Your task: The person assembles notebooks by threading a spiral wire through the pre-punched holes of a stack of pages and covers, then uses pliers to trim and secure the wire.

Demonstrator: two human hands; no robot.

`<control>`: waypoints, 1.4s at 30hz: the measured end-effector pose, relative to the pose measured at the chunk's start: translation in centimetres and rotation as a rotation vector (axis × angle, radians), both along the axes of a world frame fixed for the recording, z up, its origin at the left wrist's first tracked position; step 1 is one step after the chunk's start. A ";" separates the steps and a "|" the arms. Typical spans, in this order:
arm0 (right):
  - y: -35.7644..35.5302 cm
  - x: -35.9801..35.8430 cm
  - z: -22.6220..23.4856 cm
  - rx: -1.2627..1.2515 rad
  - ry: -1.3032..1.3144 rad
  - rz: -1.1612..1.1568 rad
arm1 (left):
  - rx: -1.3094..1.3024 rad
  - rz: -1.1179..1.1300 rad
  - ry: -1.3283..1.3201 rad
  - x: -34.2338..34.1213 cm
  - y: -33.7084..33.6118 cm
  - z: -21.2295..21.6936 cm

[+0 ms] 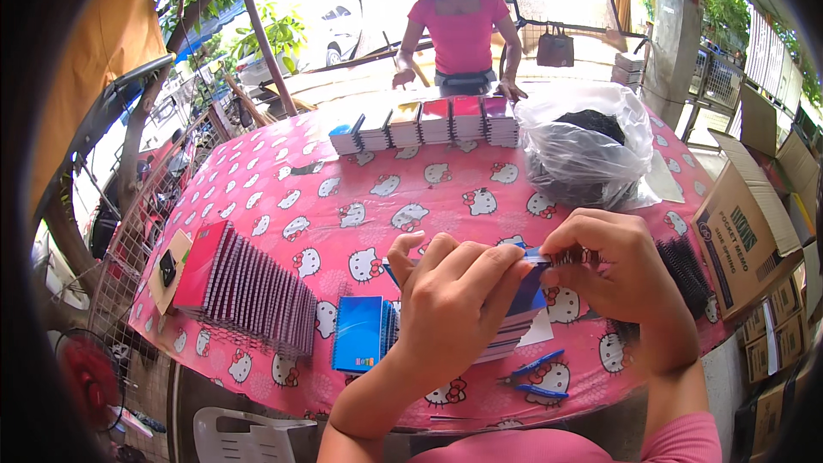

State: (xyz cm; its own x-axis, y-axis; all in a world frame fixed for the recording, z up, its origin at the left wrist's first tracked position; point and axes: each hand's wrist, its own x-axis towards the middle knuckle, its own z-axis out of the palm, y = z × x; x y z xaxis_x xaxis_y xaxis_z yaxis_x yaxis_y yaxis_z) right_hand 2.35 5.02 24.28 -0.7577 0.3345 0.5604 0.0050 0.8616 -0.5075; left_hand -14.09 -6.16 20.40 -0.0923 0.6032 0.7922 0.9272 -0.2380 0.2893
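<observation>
Left hand point(454, 290) curled over a blue notepad point(535, 255), right hand point(615, 264) pinching its dark wire coil point(576, 256).
Glossy pink cat-print tablecloth point(446, 193) beneath; leafy trees point(718, 13) beyond.

Makeshift outdoor workshop: spiral notebook stacks point(257, 296), cardboard boxes point(739, 236), trees point(199, 7).

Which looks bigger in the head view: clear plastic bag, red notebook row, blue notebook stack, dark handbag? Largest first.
1. Clear plastic bag and red notebook row: too alike to rank
2. Blue notebook stack
3. Dark handbag, far back, so distance shrinks it
</observation>
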 end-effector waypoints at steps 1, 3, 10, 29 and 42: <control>0.1 -0.1 -0.2 -0.007 0.015 -0.002 | -0.007 0.010 0.006 0.0 0.0 0.2; 0.2 -0.2 -0.4 0.019 0.013 0.011 | -0.016 0.023 0.018 0.1 -0.2 0.5; -0.2 0.2 0.0 0.164 0.025 -0.018 | -0.013 0.028 0.004 0.4 -0.1 0.7; -0.6 0.2 -0.1 0.135 -0.073 -0.060 | -0.030 -0.088 -0.081 0.4 -1.2 1.3; -0.9 -0.5 -0.5 0.194 0.005 -0.051 | -0.003 -0.080 -0.065 0.4 -1.1 1.6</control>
